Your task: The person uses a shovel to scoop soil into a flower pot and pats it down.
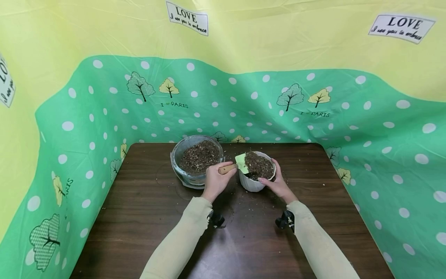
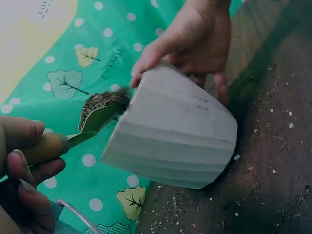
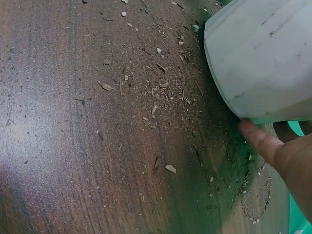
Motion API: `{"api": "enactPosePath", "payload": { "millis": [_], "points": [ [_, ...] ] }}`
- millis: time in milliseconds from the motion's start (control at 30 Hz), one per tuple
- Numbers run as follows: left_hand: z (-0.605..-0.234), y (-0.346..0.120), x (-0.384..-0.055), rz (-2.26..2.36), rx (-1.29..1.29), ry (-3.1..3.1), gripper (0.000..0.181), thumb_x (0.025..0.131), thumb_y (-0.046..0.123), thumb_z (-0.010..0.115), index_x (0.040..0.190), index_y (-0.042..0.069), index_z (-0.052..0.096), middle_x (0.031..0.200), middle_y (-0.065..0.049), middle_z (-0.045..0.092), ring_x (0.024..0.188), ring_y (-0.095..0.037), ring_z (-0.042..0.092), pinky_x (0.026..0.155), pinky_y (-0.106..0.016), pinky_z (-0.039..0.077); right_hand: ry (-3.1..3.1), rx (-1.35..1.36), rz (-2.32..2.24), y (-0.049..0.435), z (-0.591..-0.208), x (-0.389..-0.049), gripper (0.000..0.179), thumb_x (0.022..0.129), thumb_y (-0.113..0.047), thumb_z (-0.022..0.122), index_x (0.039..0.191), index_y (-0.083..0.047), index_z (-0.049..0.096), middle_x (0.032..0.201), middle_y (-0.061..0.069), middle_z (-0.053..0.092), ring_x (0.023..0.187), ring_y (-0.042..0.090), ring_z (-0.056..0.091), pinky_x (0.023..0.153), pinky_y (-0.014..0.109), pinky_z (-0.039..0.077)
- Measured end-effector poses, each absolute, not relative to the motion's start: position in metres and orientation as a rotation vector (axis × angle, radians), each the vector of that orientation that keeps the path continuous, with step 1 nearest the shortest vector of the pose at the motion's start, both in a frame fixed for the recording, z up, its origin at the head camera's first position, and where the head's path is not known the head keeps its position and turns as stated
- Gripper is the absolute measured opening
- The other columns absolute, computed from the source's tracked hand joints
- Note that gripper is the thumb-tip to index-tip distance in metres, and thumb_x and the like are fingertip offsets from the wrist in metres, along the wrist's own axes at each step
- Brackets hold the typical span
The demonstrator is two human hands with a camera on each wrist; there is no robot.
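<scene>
Just left of the white pot (image 1: pixel 251 185), the left hand (image 1: pixel 216 181) wraps its fingers round the trowel (image 1: pixel 241 163), whose soil-laden blade is at the pot's rim. The right hand (image 1: pixel 278 186) grips the pot's right side, thumb and fingers spread.

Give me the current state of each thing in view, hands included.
White pot: uncovered, containing soil
Trowel: loaded, blade at the pot's mouth
Grey bucket: uncovered, containing soil
Left hand: gripping the trowel's handle
Right hand: holding the pot
Tabletop: scattered with crumbs
Printed cloth: hanging, creased
</scene>
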State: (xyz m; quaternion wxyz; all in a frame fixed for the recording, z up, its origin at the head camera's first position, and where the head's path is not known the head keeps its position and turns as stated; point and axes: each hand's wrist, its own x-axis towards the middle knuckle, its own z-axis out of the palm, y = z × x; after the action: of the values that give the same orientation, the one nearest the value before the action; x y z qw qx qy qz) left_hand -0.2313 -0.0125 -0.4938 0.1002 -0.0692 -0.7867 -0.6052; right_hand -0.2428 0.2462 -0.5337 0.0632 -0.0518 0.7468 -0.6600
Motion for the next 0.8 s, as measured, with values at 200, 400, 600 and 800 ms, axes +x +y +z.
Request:
{"api": "enactPosePath", "payload": {
  "millis": [200,400,600,800],
  "points": [
    [-0.4976,-0.0087,-0.2313,-1.656,-0.274,-2.342,0.024,0.085,0.018,0.081,0.108,0.013,0.079,0.094,-0.009,0.075,0.069,-0.013,0.067,0.058,-0.029,0.054,2.263,-0.139,-1.988,0.2458,-0.5314,-0.2420,0.098,0.088,0.001,0.068,0.158,-0.010,0.000,0.159,0.026,-0.001,0.144,0.044,0.010,0.114,0.055,0.017],
    [-0.5014,-0.0079,-0.2318,-1.514,-0.349,-2.374,0.025,0.086,0.018,0.080,0.111,0.015,0.078,0.101,-0.006,0.075,0.076,-0.014,0.068,0.062,-0.029,0.055,2.272,-0.148,-2.004,0.2460,-0.5334,-0.2428,0.098,0.087,0.001,0.069,0.158,-0.007,0.001,0.159,0.026,0.003,0.144,0.042,0.012,0.115,0.053,0.014],
    [-0.5004,-0.0083,-0.2319,-1.351,-0.455,-2.345,0.029,0.084,0.012,0.081,0.113,0.013,0.077,0.107,-0.003,0.074,0.090,-0.020,0.070,0.076,-0.038,0.055,2.282,-0.161,-1.999,0.2466,-0.5340,-0.2437,0.097,0.087,-0.001,0.069,0.157,-0.006,0.002,0.159,0.026,0.005,0.143,0.042,0.013,0.115,0.054,0.013],
    [-0.4968,-0.0092,-0.2320,-1.246,-0.543,-2.276,0.029,0.083,0.008,0.081,0.112,0.010,0.077,0.109,-0.003,0.073,0.096,-0.021,0.070,0.082,-0.039,0.054,2.281,-0.161,-1.988,0.2469,-0.5347,-0.2445,0.097,0.087,-0.002,0.070,0.157,-0.007,0.002,0.159,0.026,0.004,0.143,0.042,0.012,0.115,0.054,0.013]
  ]
}}
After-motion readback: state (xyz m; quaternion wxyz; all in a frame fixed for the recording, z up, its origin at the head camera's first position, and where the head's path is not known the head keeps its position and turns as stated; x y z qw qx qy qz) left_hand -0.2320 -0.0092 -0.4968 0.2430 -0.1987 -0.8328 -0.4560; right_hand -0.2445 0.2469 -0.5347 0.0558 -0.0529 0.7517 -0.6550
